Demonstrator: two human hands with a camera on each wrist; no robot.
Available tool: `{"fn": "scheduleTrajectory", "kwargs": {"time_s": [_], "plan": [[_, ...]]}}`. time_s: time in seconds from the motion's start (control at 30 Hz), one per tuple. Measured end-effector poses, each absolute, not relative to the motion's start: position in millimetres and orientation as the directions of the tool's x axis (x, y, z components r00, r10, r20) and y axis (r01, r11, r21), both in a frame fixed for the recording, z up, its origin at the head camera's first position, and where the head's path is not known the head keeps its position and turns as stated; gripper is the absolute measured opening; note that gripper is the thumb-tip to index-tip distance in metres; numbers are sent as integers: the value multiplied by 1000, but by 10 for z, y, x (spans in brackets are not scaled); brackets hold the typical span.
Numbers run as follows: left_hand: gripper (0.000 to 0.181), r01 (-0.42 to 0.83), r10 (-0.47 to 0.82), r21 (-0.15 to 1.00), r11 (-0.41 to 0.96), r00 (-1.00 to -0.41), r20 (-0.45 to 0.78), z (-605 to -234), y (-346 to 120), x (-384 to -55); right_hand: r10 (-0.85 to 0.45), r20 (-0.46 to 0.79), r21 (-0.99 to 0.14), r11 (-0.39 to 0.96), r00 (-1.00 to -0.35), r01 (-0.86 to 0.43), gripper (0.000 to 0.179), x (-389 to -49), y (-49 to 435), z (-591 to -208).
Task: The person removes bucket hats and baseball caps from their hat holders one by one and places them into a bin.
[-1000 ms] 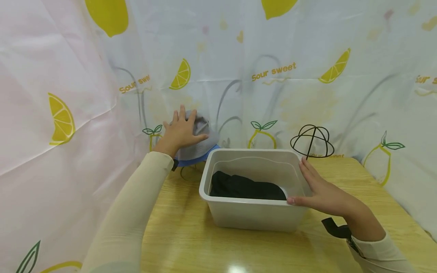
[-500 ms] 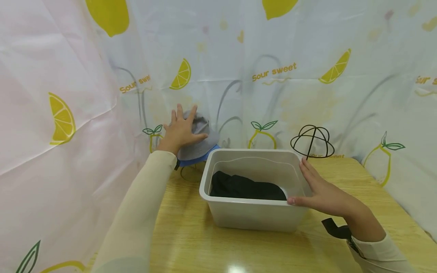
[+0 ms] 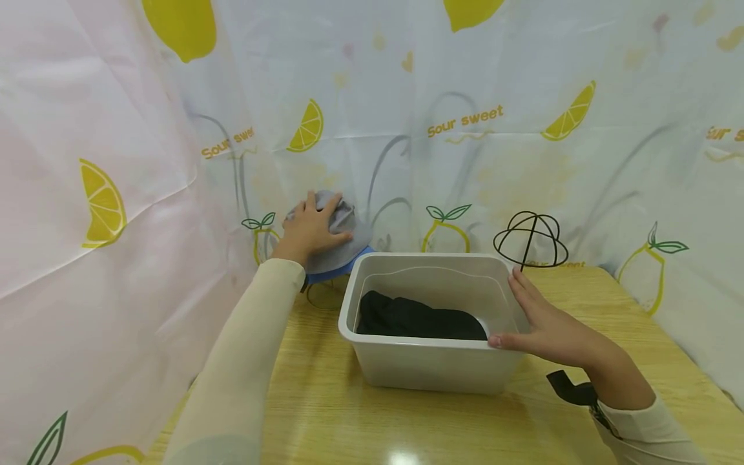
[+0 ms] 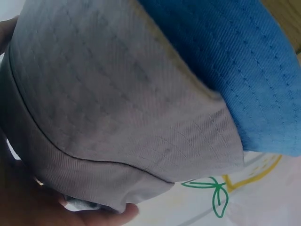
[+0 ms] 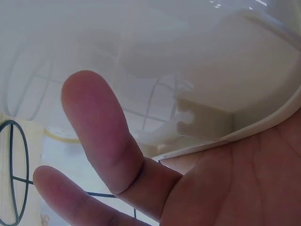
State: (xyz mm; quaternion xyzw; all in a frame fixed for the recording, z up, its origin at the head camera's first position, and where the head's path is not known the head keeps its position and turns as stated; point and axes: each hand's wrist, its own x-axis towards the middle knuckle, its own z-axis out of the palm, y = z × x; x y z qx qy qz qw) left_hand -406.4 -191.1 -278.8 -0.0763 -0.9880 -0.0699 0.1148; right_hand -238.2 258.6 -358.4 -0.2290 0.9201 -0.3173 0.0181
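Observation:
A grey bucket hat sits at the back left, with a blue stitched brim showing beneath it. My left hand grips its crown from above, the fingers bent into the cloth. Up close in the left wrist view, the thumb presses on the crown of the grey hat. My right hand rests on the right side of a pale plastic bin. Its thumb lies on the front rim, and its fingers reach along the right side. Folded dark cloth lies inside the bin.
A black wire hat stand rises behind the bin's right corner. Wire loops show under the hats. Lemon-printed curtains enclose the back and sides of the wooden table.
My left hand has come down onto the grey hat, and its spread fingers have bent around the crown. The right hand and the bin have stayed put.

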Motion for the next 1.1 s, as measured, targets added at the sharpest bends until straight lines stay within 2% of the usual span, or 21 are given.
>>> {"fn": "scheduleTrajectory", "kwargs": {"time_s": [0.2,0.6,0.87,1.1], "plan": [[95,158,121,174,972,-971,207,-2825,-1897,-4077,-433,115,-594,691,-894,-412,122,-2383,2582,-3579],[93,189,143,189,964,-962,233,-2889,-1896,-4073,-434,107,-617,677,-895,-402,121,-2404,2588,-3585],[93,167,140,129,977,-970,201,-2911,-1884,-4112,-434,113,-617,674,-894,-406,120,-2388,2586,-3582],[101,186,158,90,978,-954,255,-2900,-1867,-4130,-430,114,-617,676,-895,-403,120,-2382,2589,-3592]]}}
